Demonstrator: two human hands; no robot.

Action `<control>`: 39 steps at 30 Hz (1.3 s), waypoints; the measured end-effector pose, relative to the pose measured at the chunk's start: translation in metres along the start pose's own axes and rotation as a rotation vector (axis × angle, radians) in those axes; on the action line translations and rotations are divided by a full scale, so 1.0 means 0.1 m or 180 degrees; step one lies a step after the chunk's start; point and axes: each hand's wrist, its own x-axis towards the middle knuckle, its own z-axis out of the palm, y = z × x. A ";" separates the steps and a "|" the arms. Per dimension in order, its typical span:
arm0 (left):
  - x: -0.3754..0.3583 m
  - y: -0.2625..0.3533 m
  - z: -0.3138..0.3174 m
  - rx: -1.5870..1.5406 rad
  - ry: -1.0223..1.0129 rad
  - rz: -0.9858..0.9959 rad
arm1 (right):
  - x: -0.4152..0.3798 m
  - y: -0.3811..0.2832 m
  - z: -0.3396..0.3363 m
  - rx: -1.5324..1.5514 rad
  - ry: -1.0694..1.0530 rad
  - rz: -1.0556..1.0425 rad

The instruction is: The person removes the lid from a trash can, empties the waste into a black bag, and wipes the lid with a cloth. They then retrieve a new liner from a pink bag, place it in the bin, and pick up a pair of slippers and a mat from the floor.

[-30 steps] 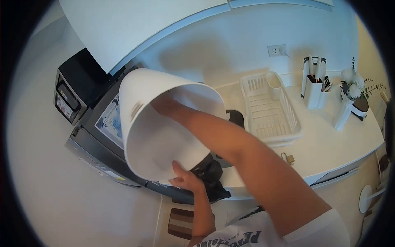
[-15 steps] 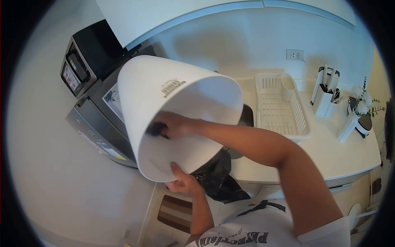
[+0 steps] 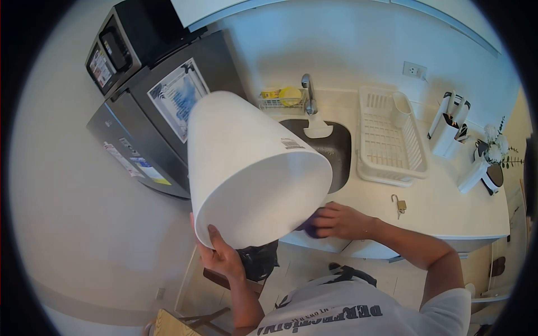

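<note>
A large white bin (image 3: 241, 145) with a barcode sticker is tilted, its mouth turned toward me. My left hand (image 3: 223, 259) is closed on the lower left of its rim, the thumb inside. Outside the bin, at the right of the rim, my right hand (image 3: 344, 222) grips a bunched dark cloth (image 3: 318, 223), largely covered by the fingers. Below the bin is a black plastic bag (image 3: 260, 262), partly hidden by my left hand and the rim.
Behind the bin are a sink (image 3: 339, 151) and a faucet (image 3: 309, 95). The counter holds a white dish rack (image 3: 386, 173), an open padlock (image 3: 400, 205), a knife holder (image 3: 445, 134) and flowers (image 3: 496, 143). A grey fridge (image 3: 148, 129) stands left, a microwave (image 3: 134, 42) on top.
My right hand has come out of the bin with the dark cloth, over to its right side. The bin's mouth has tipped lower, and my left hand has shifted left along with the rim.
</note>
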 end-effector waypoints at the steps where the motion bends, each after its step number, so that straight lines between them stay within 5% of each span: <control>1: 0.02 0.00 -0.06 0.0021 0.0010 -0.0001 | -0.15 0.03 0.09 0.0133 -0.0296 0.0450; 5: 0.19 -0.03 -0.27 -0.0285 -0.0295 -0.0485 | -0.64 0.16 0.72 0.0064 -0.0176 0.2164; 11: 0.33 0.12 -0.45 -0.0332 -0.0728 -0.0652 | -0.51 0.01 0.32 0.0149 -0.0264 0.2820; 13: 0.31 0.30 -0.46 -0.0321 -0.0878 -0.0659 | -0.22 -0.16 -0.25 0.3920 0.1291 0.3235; 15: 0.25 0.59 -0.45 -0.0180 -0.0891 -0.0616 | 0.02 -0.46 -0.63 0.4411 0.2108 0.2293; 16: 0.21 0.71 -0.48 0.0040 -0.0991 -0.0415 | 0.12 -0.60 -0.78 0.4327 0.2183 0.2360; 18: 0.12 0.95 -0.58 0.0242 -0.1241 -0.0292 | 0.14 -0.83 -1.05 0.2157 0.2316 0.2930; 21: -0.07 1.34 -0.60 -0.0050 -0.1448 -0.0329 | -0.28 -1.04 -1.32 0.2174 0.2589 0.3597; 22: -0.13 1.24 -0.79 0.0528 -0.1774 0.0171 | -0.44 -1.07 -1.40 0.2116 0.2953 0.3417; 23: -0.25 1.52 -0.62 -0.0339 -0.1326 0.1173 | -0.63 -1.12 -1.50 0.2047 0.3280 0.3195; 24: -0.36 1.80 -0.45 -0.1479 -0.1199 0.1539 | -0.82 -1.19 -1.65 0.1855 0.3359 0.3348; 26: -0.64 2.20 -0.27 -0.1998 -0.1390 0.1422 | -1.30 -1.36 -1.98 0.2710 0.4333 0.3316; 27: -0.78 2.40 -0.19 -0.2180 -0.1564 0.1276 | -1.53 -1.61 -2.34 0.2864 0.4266 0.4001; 29: -1.14 2.77 -0.05 -0.2595 -0.1985 0.1038 | -2.18 -1.90 -2.54 0.2718 0.5201 0.3902; 31: -1.46 3.11 0.07 -0.2937 -0.2487 0.0789 | -2.91 -2.48 -2.86 0.2477 0.5268 0.4179; 33: -1.86 3.41 0.18 -0.3215 -0.3047 0.0505 | -3.85 -3.06 -2.82 0.2019 0.5563 0.4093; 36: -2.51 3.82 0.38 -0.3431 -0.4105 0.0312 | -4.16 -4.18 -3.01 0.0055 0.5655 0.4246; 37: -2.86 3.97 0.46 -0.4060 -0.4106 -0.0448 | -4.64 -4.60 -2.87 0.0713 0.6644 0.4372; 39: -3.21 4.22 0.60 -0.3910 -0.5453 -0.0207 | -4.27 -5.04 -2.99 -0.0887 0.7237 0.4331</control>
